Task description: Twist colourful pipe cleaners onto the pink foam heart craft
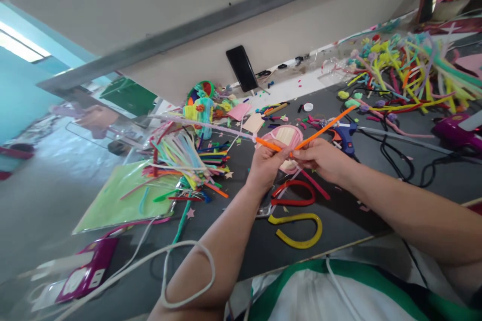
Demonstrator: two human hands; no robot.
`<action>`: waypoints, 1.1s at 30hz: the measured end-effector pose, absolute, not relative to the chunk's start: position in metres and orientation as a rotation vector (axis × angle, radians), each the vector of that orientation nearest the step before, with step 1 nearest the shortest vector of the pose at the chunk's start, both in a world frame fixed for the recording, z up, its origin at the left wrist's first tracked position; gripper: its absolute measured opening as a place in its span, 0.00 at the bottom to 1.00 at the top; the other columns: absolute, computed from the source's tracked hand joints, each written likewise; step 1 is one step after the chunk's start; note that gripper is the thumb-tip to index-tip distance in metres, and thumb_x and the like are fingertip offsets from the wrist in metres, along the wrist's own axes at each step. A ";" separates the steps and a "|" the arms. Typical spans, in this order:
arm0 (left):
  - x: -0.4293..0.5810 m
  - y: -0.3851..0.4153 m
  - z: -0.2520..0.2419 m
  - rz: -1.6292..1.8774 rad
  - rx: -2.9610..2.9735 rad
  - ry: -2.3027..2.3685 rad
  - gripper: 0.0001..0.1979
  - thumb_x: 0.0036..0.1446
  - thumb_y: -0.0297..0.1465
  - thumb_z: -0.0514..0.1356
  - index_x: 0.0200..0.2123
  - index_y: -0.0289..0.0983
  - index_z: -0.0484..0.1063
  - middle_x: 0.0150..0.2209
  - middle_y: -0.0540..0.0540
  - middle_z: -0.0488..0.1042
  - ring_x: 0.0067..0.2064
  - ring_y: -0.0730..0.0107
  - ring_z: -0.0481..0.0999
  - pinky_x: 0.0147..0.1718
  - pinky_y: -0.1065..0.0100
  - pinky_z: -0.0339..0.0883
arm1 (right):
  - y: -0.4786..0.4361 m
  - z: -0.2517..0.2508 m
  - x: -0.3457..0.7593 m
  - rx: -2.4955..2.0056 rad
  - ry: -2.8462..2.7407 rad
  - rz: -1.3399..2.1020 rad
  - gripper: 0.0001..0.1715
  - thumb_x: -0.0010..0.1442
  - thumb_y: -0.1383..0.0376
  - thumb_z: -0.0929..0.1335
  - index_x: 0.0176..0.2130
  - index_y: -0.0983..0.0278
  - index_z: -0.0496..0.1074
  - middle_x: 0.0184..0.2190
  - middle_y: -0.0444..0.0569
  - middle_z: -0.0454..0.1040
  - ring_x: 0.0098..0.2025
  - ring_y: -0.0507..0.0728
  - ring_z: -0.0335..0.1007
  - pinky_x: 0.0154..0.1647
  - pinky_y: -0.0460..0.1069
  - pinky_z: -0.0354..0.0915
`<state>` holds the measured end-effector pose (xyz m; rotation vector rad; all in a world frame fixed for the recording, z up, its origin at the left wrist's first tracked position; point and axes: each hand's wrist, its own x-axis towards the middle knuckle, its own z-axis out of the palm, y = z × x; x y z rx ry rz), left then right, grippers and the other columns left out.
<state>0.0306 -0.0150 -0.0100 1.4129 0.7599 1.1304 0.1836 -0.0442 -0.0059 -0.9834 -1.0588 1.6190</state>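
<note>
My left hand (266,163) and my right hand (320,158) are close together above the dark table. Fingers of both are pinched on a fuzzy orange pipe cleaner (329,126). It bends in a V, one end rising to the right. Toward the left, a pale lilac strand (218,128) runs on from its other end; whether they are joined I cannot tell. Behind and partly under my hands lies a pink-rimmed round piece with pale slats (288,134). Nearer my body are a red loop (293,204) and a yellow open loop (301,246).
Bundled pipe cleaners (184,155) lie left on a green packet (113,200). A blue glue gun (344,140) with black cords is at right. A colourful pipe-cleaner heap (406,75) spreads beyond. A phone (242,68) leans at the back. A white cord (163,266) crosses my left forearm.
</note>
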 end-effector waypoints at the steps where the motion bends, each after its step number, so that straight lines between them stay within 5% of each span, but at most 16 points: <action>1: 0.029 -0.015 -0.009 1.130 1.428 0.745 0.07 0.47 0.33 0.65 0.26 0.35 0.71 0.24 0.51 0.70 0.27 0.74 0.69 0.30 0.71 0.64 | -0.044 -0.006 0.184 -0.912 -0.965 1.779 0.11 0.44 0.63 0.71 0.22 0.67 0.67 0.16 0.39 0.59 0.18 0.45 0.45 0.23 0.46 0.50; 6: 0.030 -0.014 -0.008 1.143 1.347 0.650 0.09 0.46 0.34 0.66 0.28 0.36 0.72 0.26 0.51 0.71 0.28 0.76 0.70 0.31 0.71 0.65 | -0.046 -0.007 0.179 -0.715 -0.823 1.910 0.12 0.43 0.64 0.73 0.24 0.68 0.69 0.17 0.38 0.60 0.18 0.44 0.46 0.25 0.46 0.54; 15: 0.040 -0.018 -0.015 1.214 1.209 0.742 0.10 0.45 0.34 0.67 0.27 0.35 0.71 0.23 0.52 0.69 0.27 0.79 0.67 0.31 0.73 0.62 | -0.051 -0.010 0.178 -1.183 -1.598 0.547 0.10 0.59 0.63 0.63 0.27 0.64 0.67 0.26 0.47 0.68 0.31 0.53 0.62 0.34 0.48 0.57; 20: 0.041 -0.018 -0.017 1.216 1.220 0.815 0.09 0.46 0.34 0.66 0.24 0.34 0.71 0.21 0.52 0.68 0.25 0.78 0.66 0.28 0.73 0.60 | -0.050 -0.016 0.182 -1.215 -1.915 0.180 0.08 0.60 0.66 0.61 0.30 0.65 0.67 0.31 0.52 0.71 0.36 0.56 0.64 0.40 0.50 0.56; 25: 0.039 -0.015 -0.021 1.180 1.258 0.850 0.09 0.47 0.33 0.65 0.23 0.33 0.71 0.20 0.52 0.68 0.24 0.79 0.66 0.27 0.74 0.60 | -0.049 -0.014 0.180 -1.259 -1.791 0.395 0.13 0.58 0.66 0.62 0.24 0.64 0.66 0.24 0.48 0.68 0.30 0.54 0.62 0.34 0.49 0.56; 33: 0.035 -0.013 -0.016 1.117 1.318 0.801 0.08 0.46 0.34 0.66 0.25 0.35 0.73 0.22 0.51 0.71 0.24 0.76 0.68 0.27 0.72 0.64 | -0.050 -0.005 0.174 -1.070 -1.072 1.412 0.07 0.46 0.64 0.70 0.24 0.66 0.71 0.18 0.42 0.67 0.21 0.50 0.60 0.25 0.46 0.57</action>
